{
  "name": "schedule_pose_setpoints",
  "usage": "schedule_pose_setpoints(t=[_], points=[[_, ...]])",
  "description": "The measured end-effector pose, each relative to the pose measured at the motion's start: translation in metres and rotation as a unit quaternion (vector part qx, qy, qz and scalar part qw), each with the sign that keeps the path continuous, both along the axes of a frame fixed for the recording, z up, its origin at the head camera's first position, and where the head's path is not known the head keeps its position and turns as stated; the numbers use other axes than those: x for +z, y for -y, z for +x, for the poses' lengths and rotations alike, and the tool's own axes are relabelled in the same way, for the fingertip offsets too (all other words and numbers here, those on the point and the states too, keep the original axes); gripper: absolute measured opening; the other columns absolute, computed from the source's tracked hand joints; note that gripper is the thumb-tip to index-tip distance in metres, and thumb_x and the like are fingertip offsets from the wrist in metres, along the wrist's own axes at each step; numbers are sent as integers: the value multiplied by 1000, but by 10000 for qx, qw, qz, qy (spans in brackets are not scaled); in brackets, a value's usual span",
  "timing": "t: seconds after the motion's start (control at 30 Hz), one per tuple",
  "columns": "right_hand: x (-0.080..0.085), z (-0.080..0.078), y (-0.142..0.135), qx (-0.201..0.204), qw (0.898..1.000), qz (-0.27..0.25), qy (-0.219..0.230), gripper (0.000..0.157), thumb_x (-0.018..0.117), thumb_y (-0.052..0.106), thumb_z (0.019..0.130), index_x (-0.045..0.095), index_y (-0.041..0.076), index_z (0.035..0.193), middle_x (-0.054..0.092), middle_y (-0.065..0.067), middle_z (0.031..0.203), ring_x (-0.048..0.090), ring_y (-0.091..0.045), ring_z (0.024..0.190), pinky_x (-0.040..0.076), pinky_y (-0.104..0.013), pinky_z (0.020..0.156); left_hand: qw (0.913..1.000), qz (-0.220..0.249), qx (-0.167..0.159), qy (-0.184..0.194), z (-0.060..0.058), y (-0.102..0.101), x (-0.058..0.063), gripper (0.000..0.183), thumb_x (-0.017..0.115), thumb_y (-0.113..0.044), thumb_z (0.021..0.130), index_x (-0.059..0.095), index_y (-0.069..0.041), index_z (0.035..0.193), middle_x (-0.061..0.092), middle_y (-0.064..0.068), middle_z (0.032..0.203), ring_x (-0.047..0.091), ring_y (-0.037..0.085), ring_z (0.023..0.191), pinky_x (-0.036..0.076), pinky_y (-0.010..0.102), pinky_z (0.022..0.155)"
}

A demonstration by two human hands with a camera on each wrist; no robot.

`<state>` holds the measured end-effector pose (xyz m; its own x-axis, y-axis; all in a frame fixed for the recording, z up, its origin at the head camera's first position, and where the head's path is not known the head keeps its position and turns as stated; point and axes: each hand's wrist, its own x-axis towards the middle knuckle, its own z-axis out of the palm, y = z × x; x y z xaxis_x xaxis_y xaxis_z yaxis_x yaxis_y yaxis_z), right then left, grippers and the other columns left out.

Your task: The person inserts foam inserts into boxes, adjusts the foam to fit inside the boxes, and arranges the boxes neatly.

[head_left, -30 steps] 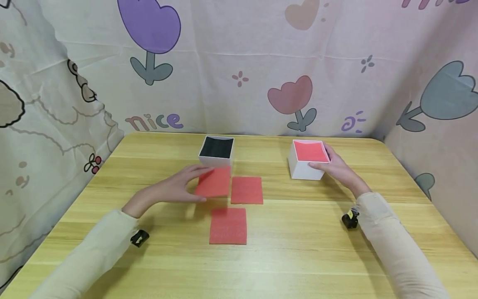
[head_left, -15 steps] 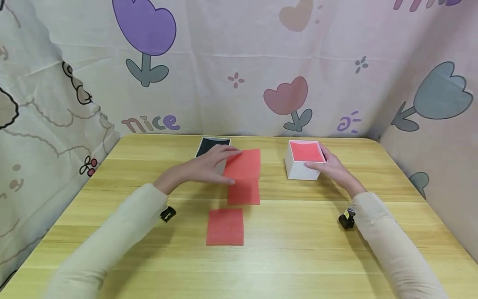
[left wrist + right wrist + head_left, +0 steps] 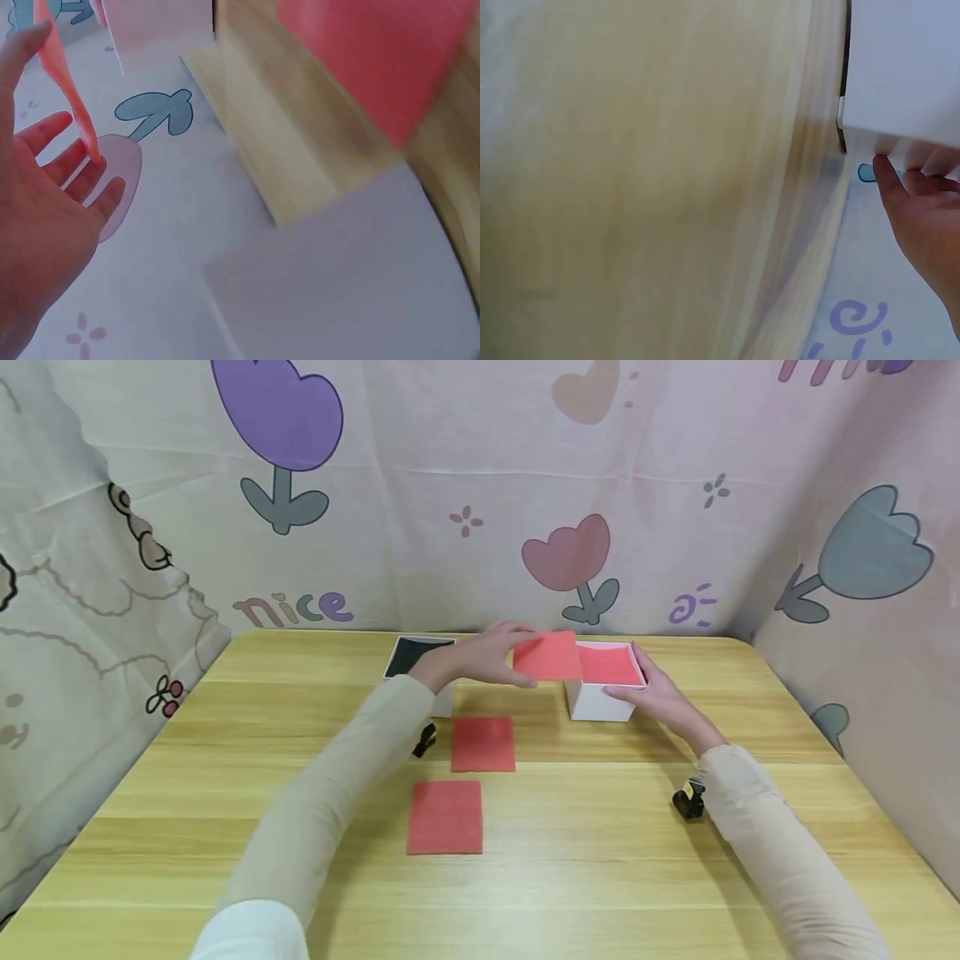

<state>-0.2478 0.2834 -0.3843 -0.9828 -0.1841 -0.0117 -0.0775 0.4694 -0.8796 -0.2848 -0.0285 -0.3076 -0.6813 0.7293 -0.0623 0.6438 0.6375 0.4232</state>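
My left hand pinches a thin red square sheet by its left side, thumb below and fingers above in the head view. The sheet is raised and its right edge overlaps the left rim of a white box with red inside its top. In the left wrist view the sheet appears edge-on and slightly bent between thumb and fingertips. My right hand grips that white box from its right, thumb on the front side. The right wrist view shows fingers against the box's white wall.
Two more red squares lie flat on the wooden table, one farther back and one nearer. A second white box with a black interior stands back left, partly behind my left forearm. A printed cloth hangs behind the table.
My left hand has carried the red sheet rightward and back, from before the black-lined box to the red-topped box. My right hand keeps its grip. The whole head view has shifted slightly.
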Motion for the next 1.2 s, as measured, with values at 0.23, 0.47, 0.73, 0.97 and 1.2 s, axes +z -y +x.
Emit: schedule_pose_setpoints(t=[0.23, 0.47, 0.73, 0.97, 1.2], points=[[1, -1, 0, 116, 9999, -46, 61, 96, 65, 22, 92, -6, 9, 155, 3, -16, 160, 10, -32, 144, 10, -50, 115, 9991, 156, 339, 185, -15, -25, -13, 82, 67, -47, 84, 32, -19, 153, 25, 6, 156, 17, 25, 141, 26, 47, 111], [2, 0, -1, 98, 9999, 47, 124, 95, 65, 27, 92, -5, 10, 155, 8, -18, 159, 15, -32, 143, 15, -49, 114, 9982, 183, 502, 267, -20, -44, -13, 81, 67, -47, 84, 33, -18, 152, 28, 6, 155, 22, 24, 139, 29, 44, 110], [5, 1, 0, 113, 9999, -58, 4, 95, 67, 23, 91, 0, 5, 155, 17, -20, 157, 25, -34, 139, 24, -49, 112, 9981, 270, 285, 473, -19, -70, -7, 78, 69, -45, 84, 34, -27, 152, 34, 5, 150, 31, 20, 133, 35, 38, 105], [3, -1, 1, 129, 9991, -411, 8, 89, 68, 20, 91, 7, 8, 155, 24, -18, 154, 32, -33, 134, 30, -50, 109, 9981, 364, 183, 458, -21, -88, -9, 78, 69, -43, 85, 37, -16, 150, 32, 4, 153, 26, 19, 137, 31, 34, 108], [20, 11, 9, 107, 9993, -340, 125, 85, 67, 17, 90, 12, -1, 152, 26, -25, 150, 31, -39, 132, 25, -54, 110, 9975, 287, 219, 614, -19, -98, -16, 75, 69, -43, 86, 39, -14, 149, 29, 6, 153, 24, 20, 138, 30, 35, 110]])
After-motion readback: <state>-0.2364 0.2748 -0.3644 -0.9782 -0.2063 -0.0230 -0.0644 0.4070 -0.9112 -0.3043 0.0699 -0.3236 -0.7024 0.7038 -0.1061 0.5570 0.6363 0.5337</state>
